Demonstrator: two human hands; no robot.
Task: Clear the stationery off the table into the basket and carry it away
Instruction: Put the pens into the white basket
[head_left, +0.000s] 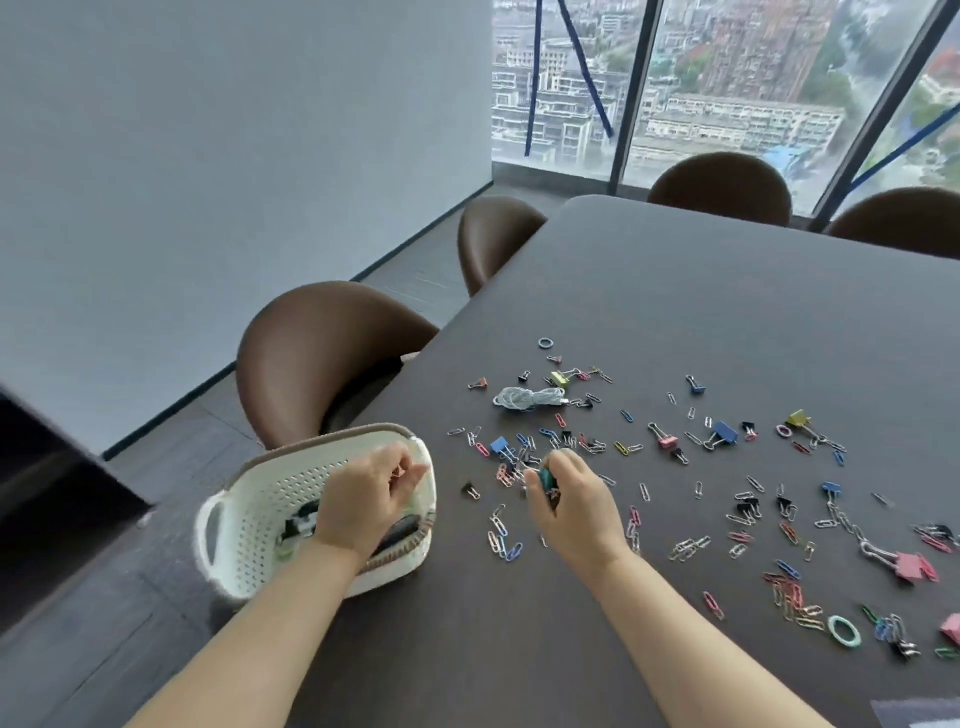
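A white perforated basket hangs tilted over the left edge of the dark table, with dark items inside. My left hand sits over the basket's opening, fingers pinched on a small paper clip. My right hand is on the table beside the basket, closed around a teal binder clip and some paper clips. Several coloured paper clips and binder clips are scattered across the table to the right. A coiled pale cord lies beyond my right hand.
Brown chairs stand along the table's left side and far end. A teal rubber band and pink binder clips lie near the right front. A window wall is behind the table.
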